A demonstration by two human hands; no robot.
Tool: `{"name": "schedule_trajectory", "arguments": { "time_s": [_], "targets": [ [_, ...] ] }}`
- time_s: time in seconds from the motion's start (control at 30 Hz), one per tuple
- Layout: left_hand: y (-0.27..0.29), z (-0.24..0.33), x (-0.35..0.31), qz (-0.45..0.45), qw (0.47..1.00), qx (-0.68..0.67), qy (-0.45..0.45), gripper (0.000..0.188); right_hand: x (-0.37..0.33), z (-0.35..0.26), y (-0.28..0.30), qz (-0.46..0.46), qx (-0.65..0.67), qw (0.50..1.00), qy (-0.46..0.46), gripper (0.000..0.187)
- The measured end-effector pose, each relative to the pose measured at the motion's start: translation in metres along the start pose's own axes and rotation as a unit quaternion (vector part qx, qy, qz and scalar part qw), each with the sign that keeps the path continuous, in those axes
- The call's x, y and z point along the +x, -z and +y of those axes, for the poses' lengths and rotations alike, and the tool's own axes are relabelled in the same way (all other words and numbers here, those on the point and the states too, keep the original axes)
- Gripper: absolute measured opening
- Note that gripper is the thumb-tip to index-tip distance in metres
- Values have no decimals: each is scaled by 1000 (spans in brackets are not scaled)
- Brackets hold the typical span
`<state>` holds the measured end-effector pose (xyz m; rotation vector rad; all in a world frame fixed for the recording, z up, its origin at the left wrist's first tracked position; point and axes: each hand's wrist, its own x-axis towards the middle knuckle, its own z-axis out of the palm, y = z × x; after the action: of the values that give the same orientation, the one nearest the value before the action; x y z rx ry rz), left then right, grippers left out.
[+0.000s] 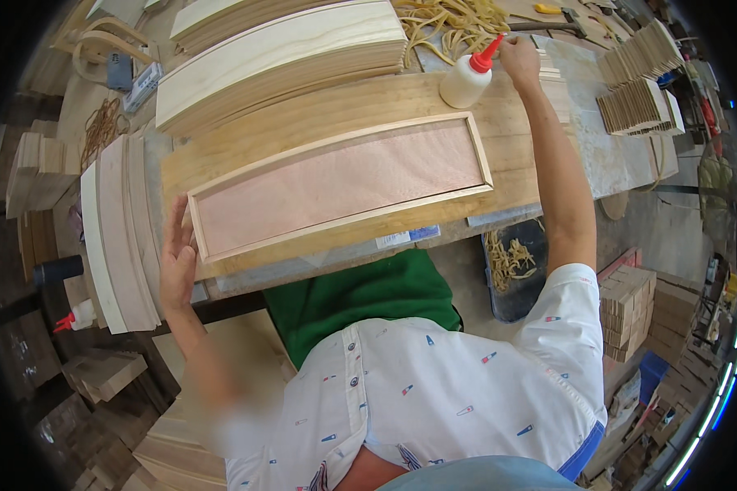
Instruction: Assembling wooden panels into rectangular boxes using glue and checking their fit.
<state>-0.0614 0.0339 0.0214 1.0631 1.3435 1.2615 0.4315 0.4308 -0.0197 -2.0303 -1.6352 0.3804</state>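
A long, shallow wooden frame (pixel 327 222) with a pinkish plywood panel (pixel 340 184) lies flat on a pale work board (pixel 520 155). At its left end is my left hand (pixel 178 260), its fingers stretched along the outside of the end strip and its thumb apart. Out at the far right, my right hand (pixel 520 61) has curled fingers beside the tip of the red nozzle of a white glue bottle (pixel 467 83). That bottle stands on the board behind the frame. Close by my right hand are thin wood strips (pixel 551 72). What its fingers pinch, if anything, is hidden.
Stacked long boards (pixel 282 69) lie behind the frame, and more boards (pixel 123 233) lie left. Tan bands (pixel 446 24) are heaped at the back, near a hammer (pixel 549 28). Small wood pieces (pixel 635 106) stand at the right. Below the table edge sits a dark bin (pixel 516 278).
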Motion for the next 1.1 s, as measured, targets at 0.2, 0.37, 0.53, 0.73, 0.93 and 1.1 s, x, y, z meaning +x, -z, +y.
{"name": "schedule_trajectory", "arguments": {
  "time_s": [0.2, 0.37, 0.53, 0.73, 0.93, 1.1],
  "targets": [
    [6, 3, -10, 84, 996, -11, -12, 56, 2, 3, 47, -2, 317, 946, 60, 26],
    [4, 11, -15, 215, 975, 14, -57, 40, -50, -6, 114, -4, 495, 865, 82, 16],
    [-57, 44, -32, 262, 948, 90, -156, 33, -138, -25, 162, -162, 546, 815, 109, 16],
    [-223, 95, -3, -58, 924, 261, -275, 59, -278, -101, 169, -355, 450, 815, 83, 19],
    [-190, 60, 5, -244, 927, -281, 42, 38, -285, -89, 153, -499, 500, 708, 21, 21],
    [-98, 68, -23, 71, 995, -73, 13, 39, -245, -28, 156, -321, 215, 904, 181, 21]
  ]
}}
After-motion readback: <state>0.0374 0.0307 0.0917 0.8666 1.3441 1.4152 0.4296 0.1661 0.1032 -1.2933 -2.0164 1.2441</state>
